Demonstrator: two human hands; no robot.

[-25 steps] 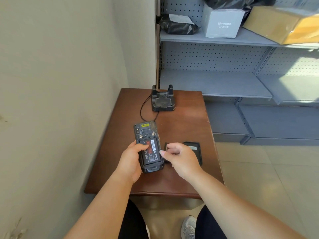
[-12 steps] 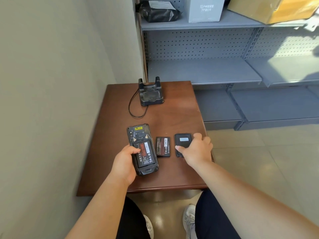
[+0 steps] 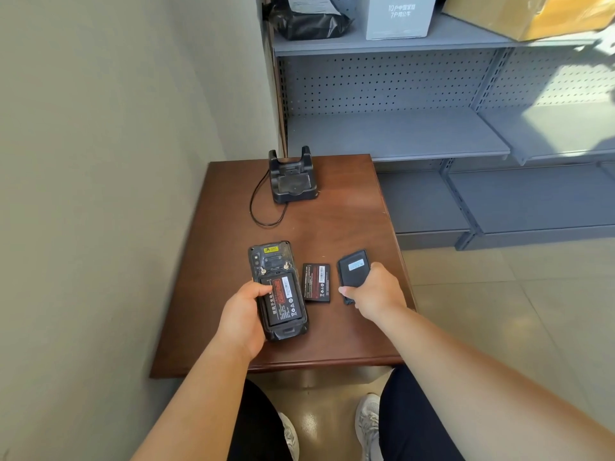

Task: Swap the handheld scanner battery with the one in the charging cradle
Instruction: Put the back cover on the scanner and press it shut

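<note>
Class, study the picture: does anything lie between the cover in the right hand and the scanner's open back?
Yes: the loose battery lies flat on the table between the cover and the scanner. Lifted, the cover would likely pass over it.

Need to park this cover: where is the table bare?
Bare wood lies between the cradle and the loose battery, right of the cable loop; also along the table edge left of the scanner, and right of the cradle. Crowded: the near strip, where the left hand grips the scanner, the loose battery lies, and the right hand holds the cover.
</note>
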